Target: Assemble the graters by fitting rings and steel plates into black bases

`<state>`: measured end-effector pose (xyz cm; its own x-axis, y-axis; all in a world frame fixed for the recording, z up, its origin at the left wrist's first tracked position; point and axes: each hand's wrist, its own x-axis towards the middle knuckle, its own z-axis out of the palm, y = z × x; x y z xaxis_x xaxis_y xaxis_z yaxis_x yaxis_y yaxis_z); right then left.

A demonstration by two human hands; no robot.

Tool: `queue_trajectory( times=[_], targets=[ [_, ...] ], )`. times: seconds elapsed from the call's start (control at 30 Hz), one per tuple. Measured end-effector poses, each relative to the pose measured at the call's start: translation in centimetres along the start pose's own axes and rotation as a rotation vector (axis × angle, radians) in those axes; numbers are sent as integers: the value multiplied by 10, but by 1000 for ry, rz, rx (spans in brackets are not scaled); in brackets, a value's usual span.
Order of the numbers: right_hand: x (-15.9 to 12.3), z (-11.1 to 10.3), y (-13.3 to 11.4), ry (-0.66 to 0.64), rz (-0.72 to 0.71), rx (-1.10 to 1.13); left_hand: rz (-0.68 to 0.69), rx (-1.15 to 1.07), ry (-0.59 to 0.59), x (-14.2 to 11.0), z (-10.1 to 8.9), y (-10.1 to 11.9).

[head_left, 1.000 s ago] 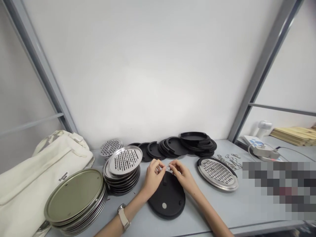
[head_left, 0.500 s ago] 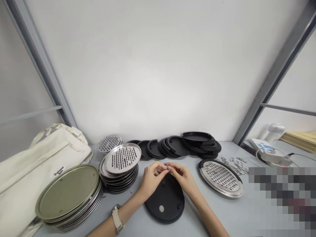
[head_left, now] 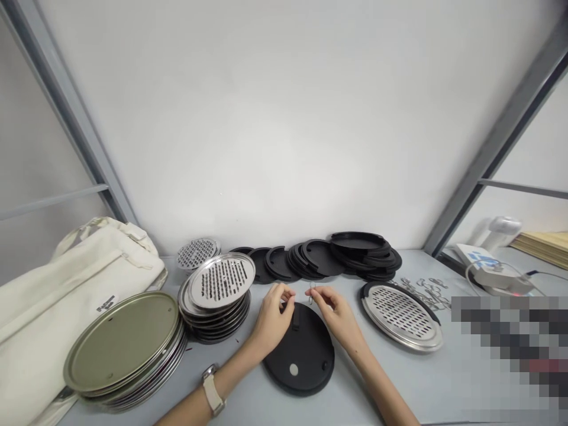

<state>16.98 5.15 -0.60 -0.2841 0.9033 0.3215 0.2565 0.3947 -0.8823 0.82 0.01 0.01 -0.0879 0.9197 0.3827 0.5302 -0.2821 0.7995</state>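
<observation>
My right hand (head_left: 336,313) pinches a small metal wire clip (head_left: 311,294) between thumb and fingertips, above the far edge of a round black disc (head_left: 302,358). To its left is my left hand (head_left: 275,318), fingers loosely bent and thumb slightly apart, with nothing visible in it. The disc lies flat, with a pale round spot, a small dark knob and a short raised tab near its far edge. Part of its left rim is hidden by my left hand. More wire clips (head_left: 428,291) lie in a loose pile to the right.
Black rimmed discs (head_left: 323,257) line the wall. Perforated metal grater plates (head_left: 222,281) are stacked left, beside olive round trays (head_left: 124,337) and a cream bag (head_left: 66,296). Another grater plate (head_left: 402,313) with a black edge piece lies right. A white device (head_left: 481,266) with cables stands far right.
My hands have moved apart from each other. The wire clip, earlier between both hands' fingertips, is now in my right hand alone. The view has shifted slightly.
</observation>
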Motion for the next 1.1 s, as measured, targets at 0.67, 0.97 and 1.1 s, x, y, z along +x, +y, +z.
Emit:
queue_trajectory(
  times=[0.67,0.97,1.1],
  targets=[
    [-5,6,3,-162,-147,-436,36,351,-80,-15,0,4],
    [-7,5,-3,-181,-162,-429,41,441,-223,-8,-8,6],
    [-7,5,-3,-179,-151,-410,55,355,-265,-3,-13,6]
  ],
)
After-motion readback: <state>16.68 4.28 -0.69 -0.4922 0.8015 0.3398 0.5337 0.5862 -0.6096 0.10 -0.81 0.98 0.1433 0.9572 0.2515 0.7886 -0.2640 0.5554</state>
